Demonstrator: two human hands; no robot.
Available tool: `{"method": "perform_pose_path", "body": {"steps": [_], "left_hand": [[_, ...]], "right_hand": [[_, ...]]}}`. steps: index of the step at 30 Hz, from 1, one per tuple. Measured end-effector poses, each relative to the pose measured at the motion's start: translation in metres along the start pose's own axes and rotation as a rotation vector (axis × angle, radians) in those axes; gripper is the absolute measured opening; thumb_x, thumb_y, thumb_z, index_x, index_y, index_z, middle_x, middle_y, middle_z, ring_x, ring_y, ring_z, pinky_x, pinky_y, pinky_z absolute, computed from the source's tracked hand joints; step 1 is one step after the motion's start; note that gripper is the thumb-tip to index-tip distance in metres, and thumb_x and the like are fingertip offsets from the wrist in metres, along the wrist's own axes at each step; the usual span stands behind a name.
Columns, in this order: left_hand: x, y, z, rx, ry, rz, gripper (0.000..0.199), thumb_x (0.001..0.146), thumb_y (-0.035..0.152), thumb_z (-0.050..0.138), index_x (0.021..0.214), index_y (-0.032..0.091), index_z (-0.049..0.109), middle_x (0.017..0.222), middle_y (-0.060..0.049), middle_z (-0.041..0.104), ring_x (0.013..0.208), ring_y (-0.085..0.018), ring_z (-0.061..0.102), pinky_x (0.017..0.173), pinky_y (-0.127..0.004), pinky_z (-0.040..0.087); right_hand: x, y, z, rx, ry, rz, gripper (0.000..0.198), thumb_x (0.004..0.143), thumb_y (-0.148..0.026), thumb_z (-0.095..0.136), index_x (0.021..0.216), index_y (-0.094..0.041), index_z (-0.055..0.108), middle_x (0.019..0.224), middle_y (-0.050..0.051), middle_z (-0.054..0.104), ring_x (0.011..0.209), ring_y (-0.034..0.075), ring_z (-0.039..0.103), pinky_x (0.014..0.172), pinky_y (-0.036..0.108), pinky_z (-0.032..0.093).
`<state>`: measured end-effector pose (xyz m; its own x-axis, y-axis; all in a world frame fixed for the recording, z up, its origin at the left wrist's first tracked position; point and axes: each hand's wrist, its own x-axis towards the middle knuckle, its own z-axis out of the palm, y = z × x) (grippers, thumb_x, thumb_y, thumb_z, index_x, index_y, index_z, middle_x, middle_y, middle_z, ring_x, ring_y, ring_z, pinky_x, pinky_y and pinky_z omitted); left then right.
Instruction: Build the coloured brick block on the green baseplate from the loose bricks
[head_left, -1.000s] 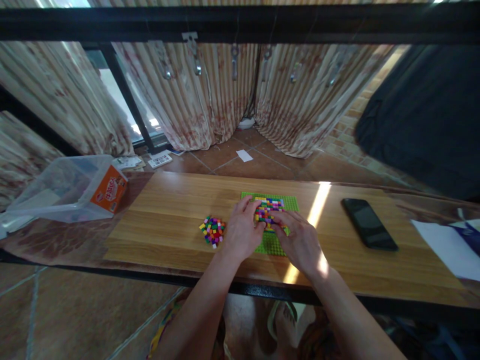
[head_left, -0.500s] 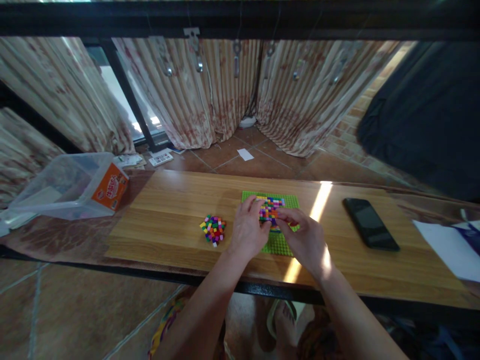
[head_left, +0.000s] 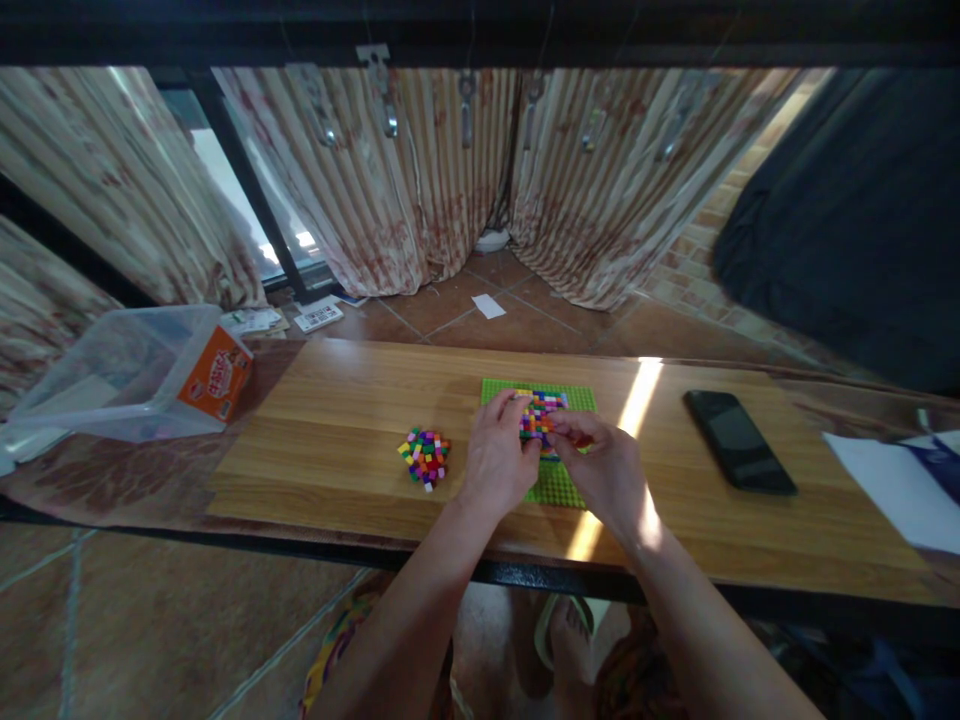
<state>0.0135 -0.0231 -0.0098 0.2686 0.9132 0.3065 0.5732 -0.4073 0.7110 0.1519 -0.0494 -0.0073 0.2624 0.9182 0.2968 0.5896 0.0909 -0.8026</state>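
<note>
A green studded baseplate lies on the wooden board, bearing a patch of small multicoloured building bricks. My left hand rests over the patch's left side, its fingers bent round the far edge and its thumb at the near edge. From the right, my right hand reaches onto the bricks, thumb and index finger pinched together at their right side. Whatever sits in that pinch is too small and covered to make out. Left of my left hand is a loose pile of bricks in many colours.
A black phone lies right of the baseplate, with white paper beyond it. At the far left stands a clear plastic bin with an orange label. The wooden board has a dark front edge; striped curtains hang behind.
The whole view has shifted slightly. My right fingertips stay at the bricks with only a tiny movement, and my left hand keeps its place on the patch.
</note>
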Motion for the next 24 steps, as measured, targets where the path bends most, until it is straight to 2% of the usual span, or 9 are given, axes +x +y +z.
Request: {"method": "perform_pose_path", "body": {"steps": [10, 14, 16, 19, 22, 24], "left_hand": [[0.0, 0.003, 0.002, -0.008, 0.009, -0.013, 0.049, 0.077, 0.01, 0.059, 0.125, 0.013, 0.053, 0.135, -0.014, 0.052, 0.127, -0.026, 0.046, 0.112, -0.044, 0.038], [-0.001, 0.001, -0.002, -0.008, 0.022, 0.003, 0.047, 0.078, 0.012, 0.059, 0.125, 0.015, 0.054, 0.134, -0.013, 0.053, 0.128, -0.025, 0.047, 0.113, -0.043, 0.038], [0.001, -0.004, -0.012, 0.019, 0.046, -0.013, 0.045, 0.079, 0.012, 0.057, 0.124, 0.015, 0.055, 0.133, -0.013, 0.054, 0.127, -0.024, 0.048, 0.112, -0.043, 0.038], [0.005, -0.02, -0.04, 0.095, 0.061, -0.083, 0.041, 0.079, 0.007, 0.053, 0.119, 0.014, 0.059, 0.125, -0.012, 0.061, 0.121, -0.023, 0.054, 0.109, -0.042, 0.041], [0.008, -0.044, -0.07, 0.201, 0.037, -0.25, 0.04, 0.081, 0.007, 0.049, 0.118, 0.013, 0.061, 0.12, -0.012, 0.066, 0.114, -0.022, 0.06, 0.105, -0.038, 0.044], [0.008, -0.059, -0.084, 0.283, -0.031, -0.365, 0.041, 0.081, 0.004, 0.047, 0.118, 0.012, 0.063, 0.119, -0.013, 0.068, 0.112, -0.021, 0.062, 0.102, -0.035, 0.046]], "right_hand": [[0.002, -0.005, -0.001, -0.067, -0.053, -0.032, 0.03, 0.076, -0.021, 0.053, 0.098, -0.023, 0.074, 0.082, 0.002, 0.072, 0.069, 0.016, 0.063, 0.071, 0.032, 0.052], [0.001, 0.001, -0.001, -0.065, -0.035, -0.056, 0.031, 0.077, -0.023, 0.056, 0.103, -0.021, 0.072, 0.08, 0.002, 0.071, 0.07, 0.017, 0.064, 0.073, 0.034, 0.053], [-0.001, 0.003, -0.001, -0.05, 0.006, -0.089, 0.029, 0.078, -0.024, 0.058, 0.104, -0.022, 0.072, 0.082, 0.002, 0.071, 0.072, 0.017, 0.064, 0.075, 0.034, 0.054], [-0.006, -0.001, -0.003, -0.051, 0.067, -0.147, 0.023, 0.082, -0.027, 0.059, 0.101, -0.023, 0.072, 0.085, 0.002, 0.071, 0.074, 0.017, 0.064, 0.075, 0.034, 0.054], [-0.014, -0.012, -0.001, -0.035, 0.061, -0.199, 0.018, 0.085, -0.029, 0.059, 0.095, -0.023, 0.072, 0.087, 0.003, 0.071, 0.073, 0.016, 0.064, 0.073, 0.032, 0.054], [-0.021, -0.02, 0.007, -0.029, -0.005, -0.241, 0.017, 0.087, -0.028, 0.057, 0.094, -0.023, 0.072, 0.091, 0.004, 0.071, 0.074, 0.016, 0.065, 0.073, 0.031, 0.053]]}}
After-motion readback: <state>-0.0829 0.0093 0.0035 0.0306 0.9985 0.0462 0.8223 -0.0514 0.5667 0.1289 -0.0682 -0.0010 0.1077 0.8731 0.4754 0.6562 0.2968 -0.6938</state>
